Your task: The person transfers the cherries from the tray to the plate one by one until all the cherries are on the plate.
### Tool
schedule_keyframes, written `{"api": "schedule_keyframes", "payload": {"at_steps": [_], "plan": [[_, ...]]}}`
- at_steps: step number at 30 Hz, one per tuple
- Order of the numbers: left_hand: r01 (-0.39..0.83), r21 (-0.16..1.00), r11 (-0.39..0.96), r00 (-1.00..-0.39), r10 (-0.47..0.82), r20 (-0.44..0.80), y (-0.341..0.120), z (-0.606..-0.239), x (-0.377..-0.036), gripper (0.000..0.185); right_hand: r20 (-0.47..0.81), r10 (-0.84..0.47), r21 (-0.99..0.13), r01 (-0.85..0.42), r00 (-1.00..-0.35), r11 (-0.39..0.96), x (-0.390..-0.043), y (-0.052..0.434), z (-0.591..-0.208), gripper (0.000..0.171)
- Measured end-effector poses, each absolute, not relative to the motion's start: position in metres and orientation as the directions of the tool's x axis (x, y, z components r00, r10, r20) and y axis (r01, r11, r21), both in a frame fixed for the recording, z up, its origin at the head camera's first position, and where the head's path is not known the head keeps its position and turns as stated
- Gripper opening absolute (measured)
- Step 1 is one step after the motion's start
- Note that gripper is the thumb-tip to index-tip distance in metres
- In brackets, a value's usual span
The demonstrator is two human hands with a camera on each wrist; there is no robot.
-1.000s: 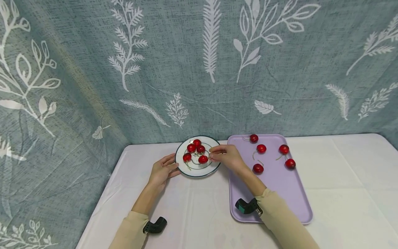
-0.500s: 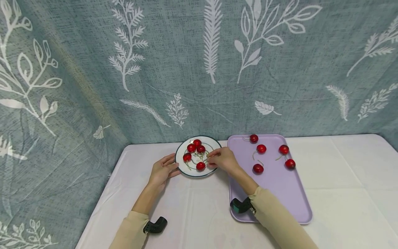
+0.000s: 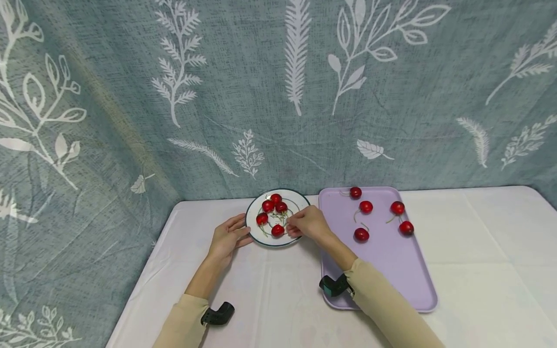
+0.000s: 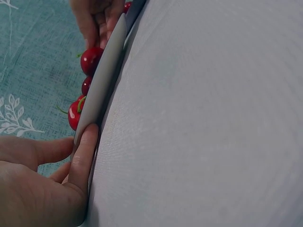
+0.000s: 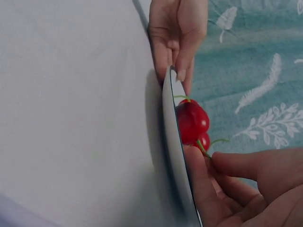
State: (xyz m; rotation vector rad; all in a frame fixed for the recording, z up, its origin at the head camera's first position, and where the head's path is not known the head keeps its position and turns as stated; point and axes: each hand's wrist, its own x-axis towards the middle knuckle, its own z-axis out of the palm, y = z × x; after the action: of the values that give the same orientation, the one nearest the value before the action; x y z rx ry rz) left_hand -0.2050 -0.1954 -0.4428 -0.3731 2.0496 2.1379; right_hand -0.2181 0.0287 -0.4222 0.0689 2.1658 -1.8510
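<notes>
A white plate (image 3: 297,202) with a dark rim stands at the back of the table, bearing several red cherries (image 3: 268,206) with green stems. My left hand (image 3: 225,240) grips its left edge, thumb at the rim and fingers along the outside and underneath. Over the plate's right side, my right hand (image 3: 311,224) pinches the stem (image 5: 204,149) of the front cherry (image 3: 277,230) between thumb and fingers. That cherry sits low over the plate, a little apart from the others. In the left wrist view the plate (image 4: 106,71) appears edge-on, hiding part of the cherries.
To the right, under my right forearm, lies a lilac tray (image 3: 391,270). Several more cherries (image 3: 365,208) are spread over its far half. A white cloth (image 3: 483,251) covers the table, and a teal patterned curtain (image 3: 261,87) hangs right behind it.
My right hand has moved left and slightly nearer to me, shifting the front cherry left and forward on the plate. The left hand and plate have stayed in place.
</notes>
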Motion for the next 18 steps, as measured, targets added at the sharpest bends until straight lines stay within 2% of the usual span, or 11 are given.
{"api": "schedule_keyframes", "payload": {"at_steps": [18], "plan": [[-0.265,0.963,-0.058,-0.962,-0.059,-0.268,-0.1958,-0.4461,-0.2050,0.051,-0.235,-0.210,-0.958,0.191,-0.949,0.213,-0.2152,0.0336,-0.4210,0.020]]}}
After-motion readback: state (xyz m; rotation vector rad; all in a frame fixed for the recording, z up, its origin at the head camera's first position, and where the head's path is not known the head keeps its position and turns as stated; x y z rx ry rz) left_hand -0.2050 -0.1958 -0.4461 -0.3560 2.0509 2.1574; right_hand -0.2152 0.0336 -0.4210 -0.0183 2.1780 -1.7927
